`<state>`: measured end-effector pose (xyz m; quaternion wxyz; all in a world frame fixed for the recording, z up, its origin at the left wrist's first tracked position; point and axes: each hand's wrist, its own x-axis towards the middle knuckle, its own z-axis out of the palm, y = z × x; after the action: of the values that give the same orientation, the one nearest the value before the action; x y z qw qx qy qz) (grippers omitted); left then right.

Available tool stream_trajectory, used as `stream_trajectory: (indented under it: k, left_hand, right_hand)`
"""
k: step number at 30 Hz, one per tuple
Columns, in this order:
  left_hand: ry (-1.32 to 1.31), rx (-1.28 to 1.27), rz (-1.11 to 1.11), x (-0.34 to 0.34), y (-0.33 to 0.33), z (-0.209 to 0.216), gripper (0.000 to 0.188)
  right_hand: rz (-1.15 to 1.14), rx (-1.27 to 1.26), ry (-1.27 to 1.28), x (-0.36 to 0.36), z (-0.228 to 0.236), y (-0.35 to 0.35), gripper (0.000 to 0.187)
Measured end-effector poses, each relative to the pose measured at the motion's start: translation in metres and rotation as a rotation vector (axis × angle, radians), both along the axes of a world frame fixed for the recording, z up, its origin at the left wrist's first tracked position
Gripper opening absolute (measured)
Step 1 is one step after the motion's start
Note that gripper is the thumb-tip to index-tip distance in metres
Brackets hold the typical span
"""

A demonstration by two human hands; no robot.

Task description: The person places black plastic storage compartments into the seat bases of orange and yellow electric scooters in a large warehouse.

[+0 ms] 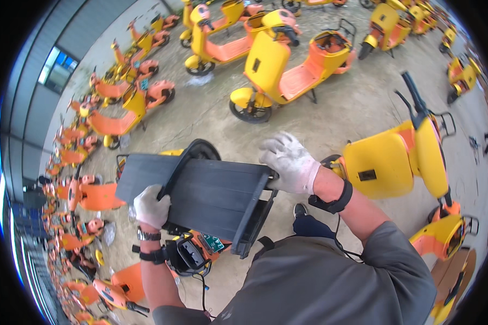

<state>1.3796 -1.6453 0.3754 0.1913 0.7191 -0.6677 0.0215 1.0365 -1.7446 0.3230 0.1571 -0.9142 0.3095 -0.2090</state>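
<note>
A long dark grey plastic box [217, 192] with a ribbed flat face and a rimmed right end lies slantwise before me. A black curved band [199, 147] crosses it near the middle; whether it belongs to the box I cannot tell. My left hand [152, 207], in a white glove, is closed on the band or the box's near left edge. At the box's far right corner is my white-gloved right hand [291, 161], its fingers bent over the rim and its thumb hidden. Under the box shows part of an orange scooter [203, 242] with a green plate.
A yellow scooter [377, 168] stands close on my right, its handlebar [415, 95] sticking up. Ahead is another yellow scooter [271, 65] with an orange footboard. Rows of orange scooters [111, 119] line the left side by a grey wall [40, 35]. Clear plastic film [199, 79] lies on concrete.
</note>
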Motion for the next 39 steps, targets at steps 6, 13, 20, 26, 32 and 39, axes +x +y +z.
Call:
stream_trajectory:
  k: [6, 13, 20, 26, 32, 39]
  left_hand:
    - [-0.135, 0.040, -0.057, 0.009, -0.052, -0.009, 0.018]
    - [-0.100, 0.144, 0.056, 0.064, -0.113, -0.038, 0.023]
    - [0.046, 0.158, 0.193, 0.148, -0.180, -0.085, 0.024]
    - [0.680, -0.391, 0.577, 0.207, -0.170, -0.144, 0.023]
    - [1.547, -0.168, 1.186, 0.161, -0.091, -0.241, 0.024]
    - [1.645, 0.259, 1.147, 0.079, -0.123, -0.290, 0.042]
  right_hand:
    - [0.323, 0.157, 0.329, 0.027, -0.002, -0.037, 0.036]
    - [0.384, 0.386, 0.162, 0.070, -0.033, -0.096, 0.049]
    - [0.422, 0.424, 0.001, 0.151, -0.026, -0.195, 0.036]
    - [0.258, 0.578, 0.137, 0.215, -0.053, -0.262, 0.050]
    - [0.156, 0.651, 0.178, 0.256, -0.090, -0.307, 0.049]
    - [0.017, 1.150, 0.007, 0.292, -0.143, -0.363, 0.034]
